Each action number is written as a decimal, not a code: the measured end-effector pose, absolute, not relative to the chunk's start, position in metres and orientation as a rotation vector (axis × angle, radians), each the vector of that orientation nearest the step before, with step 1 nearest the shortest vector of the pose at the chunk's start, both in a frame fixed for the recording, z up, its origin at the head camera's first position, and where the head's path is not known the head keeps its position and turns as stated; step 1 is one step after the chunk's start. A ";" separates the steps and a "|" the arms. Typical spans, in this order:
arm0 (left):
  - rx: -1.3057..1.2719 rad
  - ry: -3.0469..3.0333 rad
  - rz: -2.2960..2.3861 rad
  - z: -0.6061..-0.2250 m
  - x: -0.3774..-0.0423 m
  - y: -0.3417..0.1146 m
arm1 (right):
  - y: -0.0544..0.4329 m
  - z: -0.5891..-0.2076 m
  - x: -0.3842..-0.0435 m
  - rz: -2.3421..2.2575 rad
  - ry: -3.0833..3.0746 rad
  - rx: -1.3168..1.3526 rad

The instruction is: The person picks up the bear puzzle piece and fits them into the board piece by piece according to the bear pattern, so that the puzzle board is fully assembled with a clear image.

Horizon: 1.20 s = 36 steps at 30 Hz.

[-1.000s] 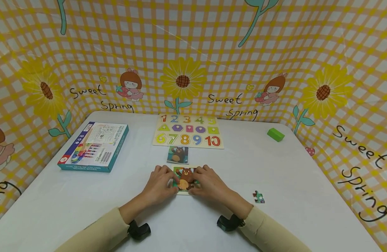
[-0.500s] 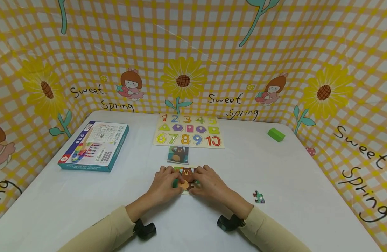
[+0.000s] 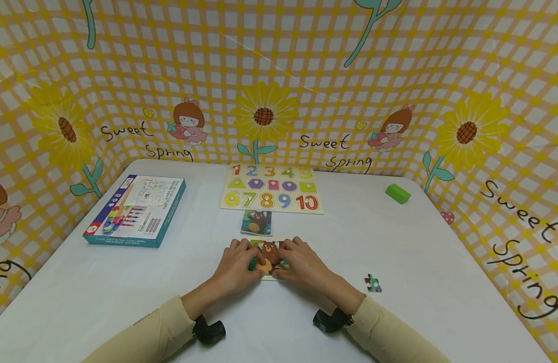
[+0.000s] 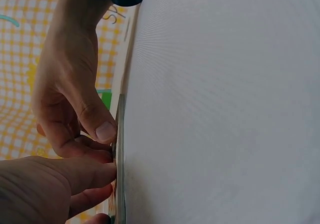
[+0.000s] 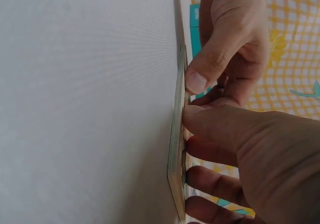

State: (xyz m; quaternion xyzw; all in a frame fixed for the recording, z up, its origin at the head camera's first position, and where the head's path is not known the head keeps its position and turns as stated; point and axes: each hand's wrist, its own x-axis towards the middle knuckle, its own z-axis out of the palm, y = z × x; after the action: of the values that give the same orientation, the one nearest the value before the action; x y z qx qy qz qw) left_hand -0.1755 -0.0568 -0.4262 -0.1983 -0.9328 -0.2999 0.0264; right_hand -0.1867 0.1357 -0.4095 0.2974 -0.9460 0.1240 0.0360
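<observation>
A small bear jigsaw puzzle in a pale wooden tray lies flat on the table, largely covered by both hands. My left hand reaches over its left half, thumb and fingertips touching the pieces. On the other side my right hand pinches a puzzle piece at the lower right of the picture; fingers mostly hide that piece. The thumbs nearly meet at the near edge. Both wrist views show fingertips against the top of the thin tray. A loose jigsaw piece lies apart, right of my right hand.
Just beyond the puzzle lies a bear picture card. Behind it is a number and shape board. A flat toy box rests at left, a green block at far right. Patterned cloth surrounds the white table.
My left hand has shifted right, farther over the puzzle, covering more of its left side. My right hand stays in nearly the same place, with slight movement at the lower right of the picture.
</observation>
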 end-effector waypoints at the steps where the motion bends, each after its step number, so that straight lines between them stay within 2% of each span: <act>1: -0.611 -2.884 -0.924 -0.426 -0.175 -0.057 | 0.136 -0.410 -0.187 0.381 -2.906 0.916; 15: -0.605 -2.874 -0.934 -0.431 -0.175 -0.057 | 0.166 -0.401 -0.181 0.463 -2.902 0.835; 36: -0.591 -2.887 -0.932 -0.428 -0.176 -0.055 | 0.307 -0.390 -0.149 0.463 -3.020 0.547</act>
State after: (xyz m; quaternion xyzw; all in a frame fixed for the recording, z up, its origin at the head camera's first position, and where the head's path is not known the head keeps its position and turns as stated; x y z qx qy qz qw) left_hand -0.1762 -0.0553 -0.4279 -0.1913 -0.9338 -0.3013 0.0255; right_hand -0.1490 0.3072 -0.3901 0.1763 -0.9728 0.1491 0.0190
